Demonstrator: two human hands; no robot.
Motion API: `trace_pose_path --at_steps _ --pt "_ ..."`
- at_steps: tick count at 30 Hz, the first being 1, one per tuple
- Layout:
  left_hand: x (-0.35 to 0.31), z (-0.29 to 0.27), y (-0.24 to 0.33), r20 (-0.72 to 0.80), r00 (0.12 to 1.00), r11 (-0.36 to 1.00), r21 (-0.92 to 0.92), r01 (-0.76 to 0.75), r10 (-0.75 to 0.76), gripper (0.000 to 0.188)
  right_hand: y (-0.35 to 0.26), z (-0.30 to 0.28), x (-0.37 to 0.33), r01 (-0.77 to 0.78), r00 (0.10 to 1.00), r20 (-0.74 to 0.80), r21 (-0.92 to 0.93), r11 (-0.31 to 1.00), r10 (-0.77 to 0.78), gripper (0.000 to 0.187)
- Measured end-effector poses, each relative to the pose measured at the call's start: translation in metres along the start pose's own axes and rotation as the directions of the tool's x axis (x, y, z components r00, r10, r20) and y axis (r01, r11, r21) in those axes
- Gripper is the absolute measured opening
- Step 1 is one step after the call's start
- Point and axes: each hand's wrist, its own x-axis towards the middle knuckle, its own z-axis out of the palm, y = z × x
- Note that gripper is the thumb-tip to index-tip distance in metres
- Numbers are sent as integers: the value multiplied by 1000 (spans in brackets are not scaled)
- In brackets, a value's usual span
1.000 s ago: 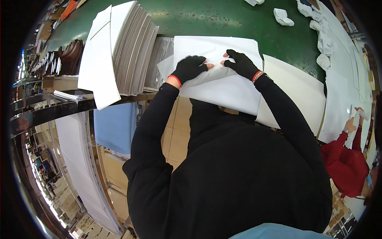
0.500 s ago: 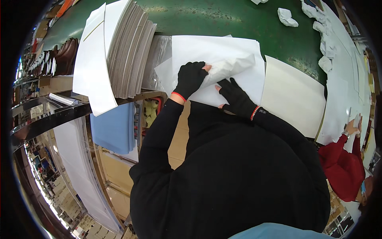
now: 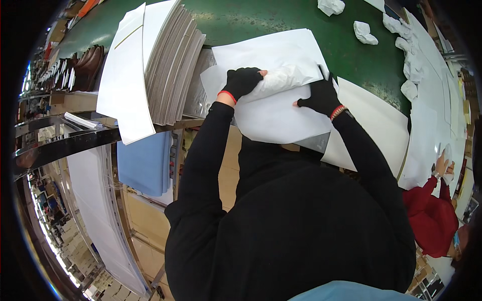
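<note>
The left hand (image 3: 243, 83) is gripping the crumpled paper (image 3: 285, 82) with curled fingers, apparently steadying it; beyond its far end, the right hand (image 3: 324, 98), thumb and fingers wide apart, is seemingly bracing the white sheet (image 3: 278, 118) underneath.

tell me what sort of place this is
Most likely a factory floor or workshop, perhaps a shoe one: what look like brown shoes stand in a row at left, a thick stack of sheets sits by the green table, and a co-worker in red works at right.
</note>
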Motion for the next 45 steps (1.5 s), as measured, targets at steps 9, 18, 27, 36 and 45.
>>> trace_pose_path --at_steps 9,18,27,36,45 --pt "-35 23 16 -417 908 972 -199 -125 31 24 -51 8 -10 442 885 -229 141 886 -405 75" --pt "-66 20 41 -596 746 939 40 -342 297 53 -43 6 28 394 896 -313 228 890 -317 57" --pt "2 -20 3 -176 981 973 -229 41 -83 49 -58 30 -10 -207 930 242 967 -151 275 35" --pt "-76 51 65 -552 832 953 -220 -206 52 56 -22 17 2 -36 901 238 874 -485 363 40" --pt "-33 4 20 -339 930 725 -604 -332 144 96 22 -69 -56 -200 979 194 970 138 60 52"
